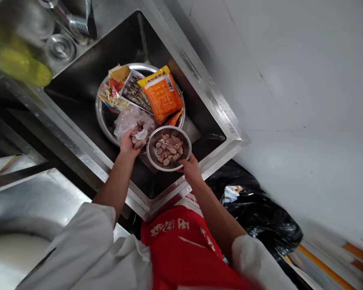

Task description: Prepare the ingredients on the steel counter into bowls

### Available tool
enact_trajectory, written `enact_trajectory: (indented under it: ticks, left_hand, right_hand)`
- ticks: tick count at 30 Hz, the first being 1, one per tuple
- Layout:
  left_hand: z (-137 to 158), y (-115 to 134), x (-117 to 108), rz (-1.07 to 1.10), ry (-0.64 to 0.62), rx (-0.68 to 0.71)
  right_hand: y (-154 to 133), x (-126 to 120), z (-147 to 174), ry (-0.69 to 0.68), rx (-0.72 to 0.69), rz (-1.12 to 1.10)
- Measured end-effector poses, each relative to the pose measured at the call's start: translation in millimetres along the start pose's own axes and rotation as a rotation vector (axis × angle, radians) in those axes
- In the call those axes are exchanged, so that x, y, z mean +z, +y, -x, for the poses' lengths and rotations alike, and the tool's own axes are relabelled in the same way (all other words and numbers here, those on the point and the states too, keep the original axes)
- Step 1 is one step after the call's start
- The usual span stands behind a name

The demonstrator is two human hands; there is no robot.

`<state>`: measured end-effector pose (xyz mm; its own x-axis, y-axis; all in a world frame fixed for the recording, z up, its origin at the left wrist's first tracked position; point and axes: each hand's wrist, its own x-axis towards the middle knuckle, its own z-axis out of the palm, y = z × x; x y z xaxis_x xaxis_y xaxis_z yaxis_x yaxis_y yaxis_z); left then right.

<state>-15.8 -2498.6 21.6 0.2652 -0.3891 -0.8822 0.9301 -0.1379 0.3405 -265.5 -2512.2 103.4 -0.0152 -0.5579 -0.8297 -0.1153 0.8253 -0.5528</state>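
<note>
My left hand (127, 143) grips a clear plastic bag (130, 121) with pinkish meat pieces spilling from its mouth, held over the sink. My right hand (190, 166) holds the near rim of a small steel bowl (153, 155) that contains several of the same pinkish pieces (169, 148). The bag's opening touches the bowl's left edge. Behind them a large steel basin (101, 117) rests in the sink and carries an orange food packet (161, 94), a packet of small dried fish (136, 93) and a yellow-red packet (117, 79).
The deep steel sink (78, 86) has a tap (69, 20) at its far corner and a yellow object (24, 64) on the ledge. A black rubbish bag (260, 209) lies on the floor at right. A steel counter (33, 193) is at left.
</note>
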Motion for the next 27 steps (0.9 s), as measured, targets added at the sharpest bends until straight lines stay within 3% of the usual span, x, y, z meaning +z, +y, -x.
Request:
enact_trajectory:
  ticks: [3, 6, 9, 12, 15, 19, 21, 27]
  left_hand:
    - [23, -9, 11, 0.14, 0.045, 0.167]
    - [40, -31, 17, 0.065, 0.04, 0.334]
    - [50, -59, 16, -0.228, -0.002, 0.457]
    - [58, -81, 11, -0.642, -0.047, 0.691]
    - [69, -90, 9, -0.994, -0.23, 0.83]
    - [85, -77, 10, -1.211, -0.51, 0.776]
    - [87, -61, 10, -1.241, -0.545, 0.763]
    - [61, -8, 3, -1.311, -0.202, 0.833]
  right_hand:
    - [5, 16, 1, -0.004, -0.02, 0.013]
    - [9, 30, -1, -0.014, -0.009, -0.031]
    - [13, 38, -8, -0.011, 0.042, -0.088]
    - [18, 38, -14, -0.016, 0.089, -0.147]
    - [24, 33, -18, -0.04, 0.115, -0.196]
    - [29, 24, -20, -0.051, 0.138, -0.231]
    - [30, 20, -21, -0.045, 0.147, -0.229]
    - [25, 12, -23, 0.011, 0.145, -0.233]
